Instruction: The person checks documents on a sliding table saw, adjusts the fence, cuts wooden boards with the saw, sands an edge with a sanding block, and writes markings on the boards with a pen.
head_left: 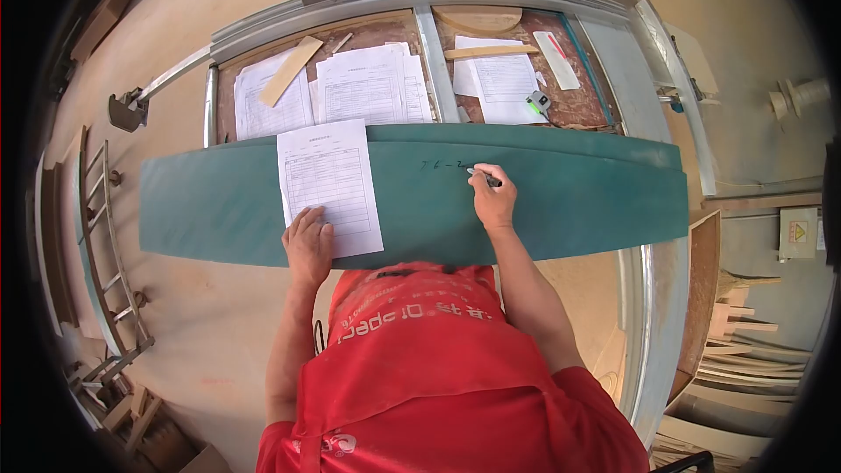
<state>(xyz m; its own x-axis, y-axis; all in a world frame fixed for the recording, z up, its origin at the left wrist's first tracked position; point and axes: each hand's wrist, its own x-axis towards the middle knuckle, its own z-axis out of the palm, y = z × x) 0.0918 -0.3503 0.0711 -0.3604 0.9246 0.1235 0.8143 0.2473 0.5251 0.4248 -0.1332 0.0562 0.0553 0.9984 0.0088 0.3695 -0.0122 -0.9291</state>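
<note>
A long green board [561,219] lies across in front of me, with a second green edge showing behind it. On its left part rests a white printed form [328,175]. My left hand [309,243] lies on the form's lower left, fingers spread and flat. My right hand [493,197] is closed around a dark marker pen [492,180], whose tip points at the board. Dark handwritten marks [442,165] stand on the green surface just left of the pen.
Behind the board, a metal-framed table holds several paper sheets [363,79], wooden strips [291,70] and a tape measure [538,105]. A metal rail [420,4] spans the far side. A ladder-like rack [105,245] stands left; curved wood pieces [745,368] are stacked right.
</note>
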